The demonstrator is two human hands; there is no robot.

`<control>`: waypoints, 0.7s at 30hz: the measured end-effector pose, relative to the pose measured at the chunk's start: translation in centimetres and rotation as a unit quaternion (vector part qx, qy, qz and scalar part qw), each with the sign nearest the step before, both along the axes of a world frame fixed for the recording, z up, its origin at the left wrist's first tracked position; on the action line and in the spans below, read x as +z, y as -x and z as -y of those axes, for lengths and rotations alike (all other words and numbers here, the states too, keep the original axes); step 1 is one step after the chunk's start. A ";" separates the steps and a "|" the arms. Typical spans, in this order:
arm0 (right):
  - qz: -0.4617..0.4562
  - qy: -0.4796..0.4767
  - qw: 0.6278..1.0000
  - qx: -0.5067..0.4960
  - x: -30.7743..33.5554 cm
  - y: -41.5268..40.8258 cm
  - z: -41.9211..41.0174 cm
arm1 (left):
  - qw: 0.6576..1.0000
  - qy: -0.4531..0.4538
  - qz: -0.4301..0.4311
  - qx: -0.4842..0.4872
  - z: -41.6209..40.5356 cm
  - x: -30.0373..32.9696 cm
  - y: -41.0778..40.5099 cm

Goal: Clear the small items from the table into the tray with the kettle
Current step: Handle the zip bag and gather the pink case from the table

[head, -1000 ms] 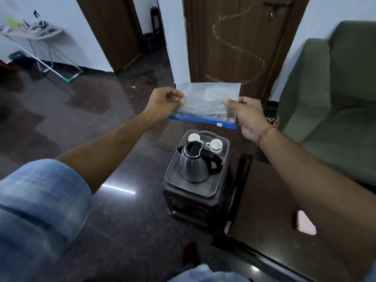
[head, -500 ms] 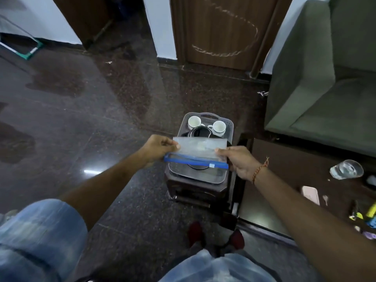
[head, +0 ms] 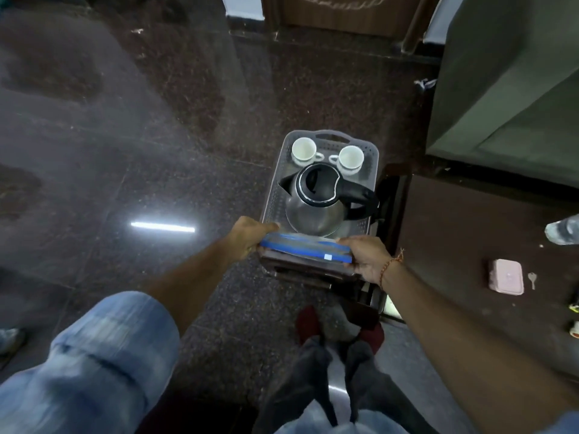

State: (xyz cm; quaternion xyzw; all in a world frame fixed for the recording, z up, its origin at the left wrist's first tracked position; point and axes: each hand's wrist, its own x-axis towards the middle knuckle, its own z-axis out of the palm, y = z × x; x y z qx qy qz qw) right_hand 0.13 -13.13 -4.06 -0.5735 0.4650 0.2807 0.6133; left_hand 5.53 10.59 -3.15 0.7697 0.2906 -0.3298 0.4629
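Polished dark granite floor (head: 156,136); your left hand (head: 250,234) and right hand (head: 365,258) are pinching the clear blue-zip plastic bag (head: 305,245) at the near edge of the grey perforated plastic tray (head: 275,195), by the steel kettle (head: 316,205).

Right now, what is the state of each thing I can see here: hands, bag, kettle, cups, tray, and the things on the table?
Left hand: grips the bag's left end.
Right hand: grips its right end.
Bag: flat, low over the tray's near edge.
Kettle: upright, lid shut, in the tray.
Cups: two, upright, empty, behind the kettle.
Tray: on a small stand.
Pink case: closed, on the table.
Key: flat beside it.
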 end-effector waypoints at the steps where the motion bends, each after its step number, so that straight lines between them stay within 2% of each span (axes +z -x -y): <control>1: -0.007 -0.004 1.000 -0.013 -0.7 -0.4 -0.1 | 1.000 0.003 -0.004 0.004 0.0 -0.6 -0.3; 4: -0.028 0.005 0.999 -0.033 -2.6 -1.6 -0.2 | 1.000 0.009 -0.002 0.004 0.2 -1.9 -0.9; 9: -0.053 0.044 0.997 -0.036 -4.4 -2.7 0.1 | 0.990 -0.073 0.030 -0.118 1.1 -2.9 -1.3; 12: -0.066 0.063 0.996 -0.005 -4.3 -2.8 0.5 | 0.980 -0.090 0.053 -0.172 1.8 -3.5 -1.1; 18: -0.075 0.108 0.986 0.099 -3.4 -2.4 1.3 | 0.946 -0.129 0.068 -0.291 2.0 -3.4 -1.1; 21: -0.018 0.201 0.953 0.227 -3.1 -2.2 1.8 | 0.915 -0.156 0.056 -0.368 2.2 -2.8 -1.2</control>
